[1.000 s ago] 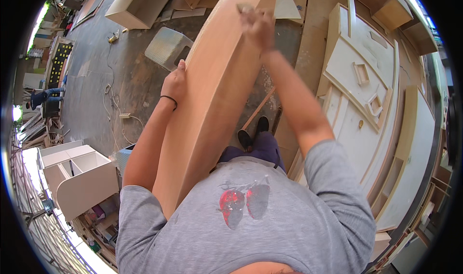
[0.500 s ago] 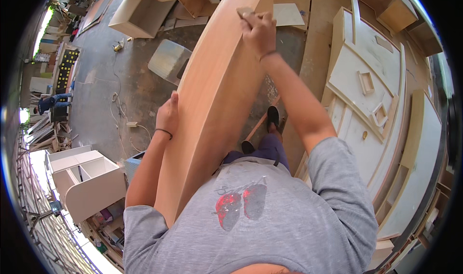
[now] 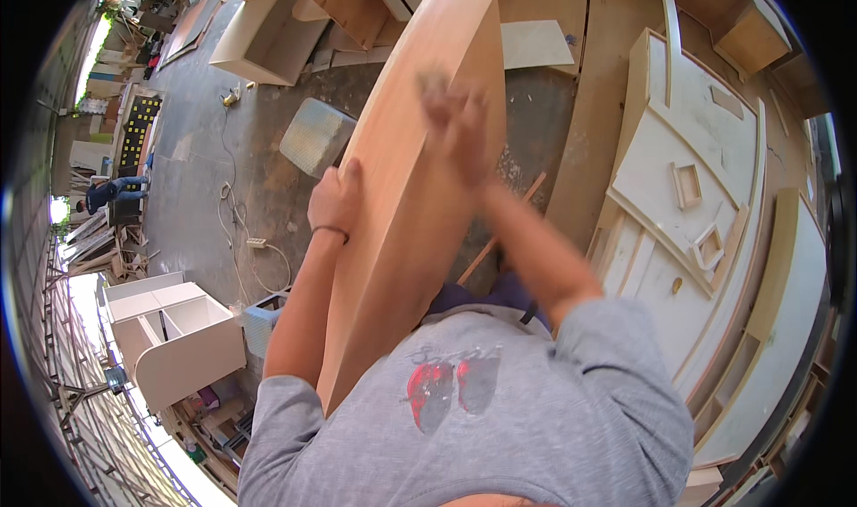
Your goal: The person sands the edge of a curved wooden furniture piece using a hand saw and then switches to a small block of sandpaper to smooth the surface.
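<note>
A long, pale wooden box-shaped piece (image 3: 393, 186) slants up in front of me, its near end against my shirt. My left hand (image 3: 336, 198) is closed over its left edge, fingers out of sight on the far side and thumb on the upper face. My right hand (image 3: 460, 123), smeared by motion, is over the ridge between the upper face and the right side. Its fingers are closed on a small tan piece of sandpaper (image 3: 432, 82), which is blurred and lies against the upper face.
A stool with a worn top (image 3: 312, 137) stands left of the wooden piece. Cables with a power strip (image 3: 256, 243) lie on the floor. A white cabinet (image 3: 178, 337) is at lower left. At right are large white panels (image 3: 661, 230) with small wooden frames. A person (image 3: 105, 193) is far left.
My right hand has slid with the sandpaper along the wooden piece toward me and left. The view has shifted, so the piece's far end shows now. My left hand still holds the edge.
</note>
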`<state>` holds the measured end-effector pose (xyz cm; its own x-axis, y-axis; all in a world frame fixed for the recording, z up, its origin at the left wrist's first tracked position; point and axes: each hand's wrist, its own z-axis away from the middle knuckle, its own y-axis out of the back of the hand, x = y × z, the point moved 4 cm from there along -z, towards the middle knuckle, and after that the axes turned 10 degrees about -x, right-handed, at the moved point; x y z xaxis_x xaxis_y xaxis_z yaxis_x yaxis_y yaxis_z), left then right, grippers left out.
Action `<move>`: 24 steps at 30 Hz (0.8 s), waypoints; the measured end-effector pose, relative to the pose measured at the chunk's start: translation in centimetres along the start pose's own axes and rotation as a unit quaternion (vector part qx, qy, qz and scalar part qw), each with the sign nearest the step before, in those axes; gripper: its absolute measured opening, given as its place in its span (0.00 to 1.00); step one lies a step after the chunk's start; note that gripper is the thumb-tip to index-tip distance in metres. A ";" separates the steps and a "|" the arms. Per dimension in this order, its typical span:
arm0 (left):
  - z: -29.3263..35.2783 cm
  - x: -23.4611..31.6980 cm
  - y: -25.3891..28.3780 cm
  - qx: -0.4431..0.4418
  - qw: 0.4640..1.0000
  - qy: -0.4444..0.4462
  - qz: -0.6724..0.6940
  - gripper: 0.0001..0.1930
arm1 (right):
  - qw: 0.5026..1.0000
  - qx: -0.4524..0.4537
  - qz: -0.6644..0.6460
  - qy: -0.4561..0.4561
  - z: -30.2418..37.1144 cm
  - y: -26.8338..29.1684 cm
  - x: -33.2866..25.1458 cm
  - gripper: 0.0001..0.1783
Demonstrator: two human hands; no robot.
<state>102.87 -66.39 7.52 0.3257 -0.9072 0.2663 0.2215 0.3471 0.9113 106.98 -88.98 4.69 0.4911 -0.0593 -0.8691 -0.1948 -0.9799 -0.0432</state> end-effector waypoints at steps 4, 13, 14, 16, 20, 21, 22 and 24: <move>0.1 -0.8 0.1 0.007 0.999 0.000 0.039 0.37 | 0.981 -0.060 0.131 0.132 8.0 -1.4 -6.6 0.05; 0.4 -1.0 0.4 0.039 0.999 -0.026 0.028 0.34 | 0.997 0.075 -0.012 0.023 -6.7 0.7 3.0 0.05; 0.9 -1.2 0.2 0.031 0.999 -0.004 0.029 0.33 | 0.991 0.037 -0.125 -0.010 -3.0 0.2 1.2 0.09; 1.3 0.1 0.4 0.029 0.999 -0.003 0.035 0.33 | 0.977 0.020 -0.210 0.001 0.8 0.1 -0.4 0.10; 1.6 0.9 0.7 0.026 0.999 -0.006 0.035 0.32 | 0.999 0.047 0.009 -0.008 -10.1 3.1 6.6 0.10; 1.5 0.7 0.3 0.022 0.999 -0.009 0.037 0.32 | 0.974 0.079 0.211 0.003 -14.8 5.3 7.7 0.12; 1.2 0.5 0.1 0.028 0.999 -0.017 0.028 0.32 | 0.974 0.106 0.201 0.011 -17.6 6.4 8.5 0.10; 1.2 -0.2 0.6 0.045 0.999 -0.019 0.022 0.32 | 0.983 0.093 0.159 -0.001 -14.3 4.6 6.9 0.09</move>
<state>101.88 -66.32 8.36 0.2976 -0.9008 0.3162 0.1234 0.3648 0.9229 121.63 -96.66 5.58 0.3783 -0.3560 -0.8545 -0.4902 -0.8601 0.1413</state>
